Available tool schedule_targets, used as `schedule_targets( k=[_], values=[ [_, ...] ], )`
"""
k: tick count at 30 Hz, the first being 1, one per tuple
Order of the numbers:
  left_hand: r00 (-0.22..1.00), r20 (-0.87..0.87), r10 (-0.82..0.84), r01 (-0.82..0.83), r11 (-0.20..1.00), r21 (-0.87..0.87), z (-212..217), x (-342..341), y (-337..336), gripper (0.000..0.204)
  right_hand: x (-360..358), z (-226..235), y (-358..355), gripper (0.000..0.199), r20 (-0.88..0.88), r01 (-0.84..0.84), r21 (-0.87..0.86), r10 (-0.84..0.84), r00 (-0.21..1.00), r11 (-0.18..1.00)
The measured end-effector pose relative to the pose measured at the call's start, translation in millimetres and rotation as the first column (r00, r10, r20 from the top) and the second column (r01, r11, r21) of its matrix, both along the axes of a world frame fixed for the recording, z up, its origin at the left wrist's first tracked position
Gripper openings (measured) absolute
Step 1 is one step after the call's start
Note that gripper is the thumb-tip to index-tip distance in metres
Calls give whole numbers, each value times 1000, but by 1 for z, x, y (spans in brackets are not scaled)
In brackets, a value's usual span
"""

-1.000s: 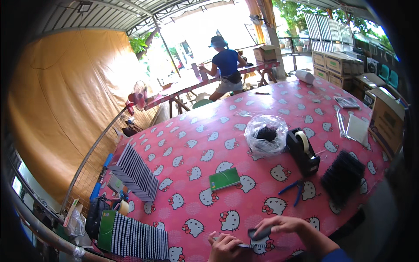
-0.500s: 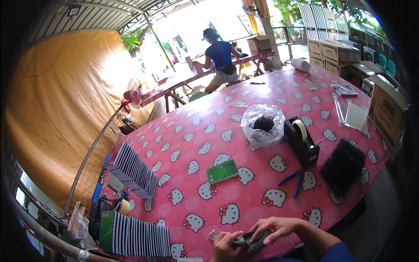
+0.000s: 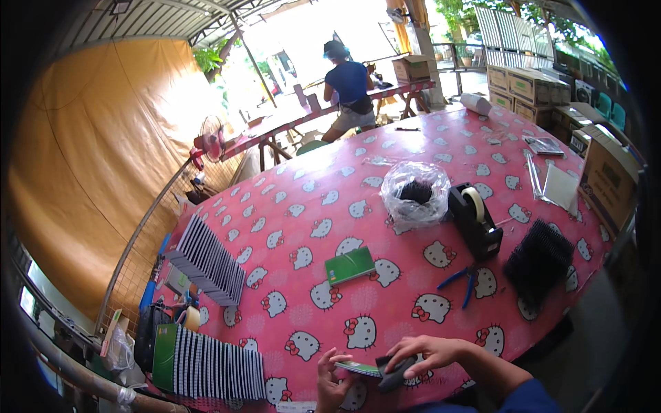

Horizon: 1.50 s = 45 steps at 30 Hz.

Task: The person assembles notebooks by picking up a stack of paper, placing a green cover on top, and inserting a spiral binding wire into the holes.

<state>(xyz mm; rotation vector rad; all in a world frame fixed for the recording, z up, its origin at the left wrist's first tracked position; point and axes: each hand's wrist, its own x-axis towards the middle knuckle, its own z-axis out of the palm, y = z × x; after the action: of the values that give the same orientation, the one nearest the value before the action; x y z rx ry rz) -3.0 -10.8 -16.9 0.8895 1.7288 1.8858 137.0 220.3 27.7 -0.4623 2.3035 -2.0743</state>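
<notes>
Clear plastic bag (image 3: 415, 196) holding dark small parts sits mid-worktop (image 3: 310, 206), while at the near edge the left hand (image 3: 332, 378) pinches a thin green booklet (image 3: 360, 369) whose other end lies under a dark block (image 3: 396, 372) gripped by the right hand (image 3: 423, 352).

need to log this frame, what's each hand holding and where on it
The left hand pinches the near left end of a thin green booklet. The right hand covers a dark grey object from above; what that object is cannot be told.
</notes>
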Motion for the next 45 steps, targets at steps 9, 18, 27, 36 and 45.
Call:
schedule_targets(
  k=[9,18,27,36,45],
  values=[
    [974,206,96,-100,995,12,-22,4,-8,32,-20,5,7,40,114,54,495,-127,985,867],
    [944,312,103,-136,987,84,-25,4,-9,27,-23,6,-5,35,-132,160,257,-130,983,953],
    [984,137,113,-125,989,81,-26,3,-7,28,-31,15,-22,37,-109,62,257,-35,993,965],
    [925,349,147,-151,988,-18,-2,2,-3,33,-35,2,4,43,-183,341,494,-288,940,800],
    [976,-140,164,-152,984,96,71,-10,15,27,-48,62,-58,35,-462,584,297,-421,780,756]
  ],
)
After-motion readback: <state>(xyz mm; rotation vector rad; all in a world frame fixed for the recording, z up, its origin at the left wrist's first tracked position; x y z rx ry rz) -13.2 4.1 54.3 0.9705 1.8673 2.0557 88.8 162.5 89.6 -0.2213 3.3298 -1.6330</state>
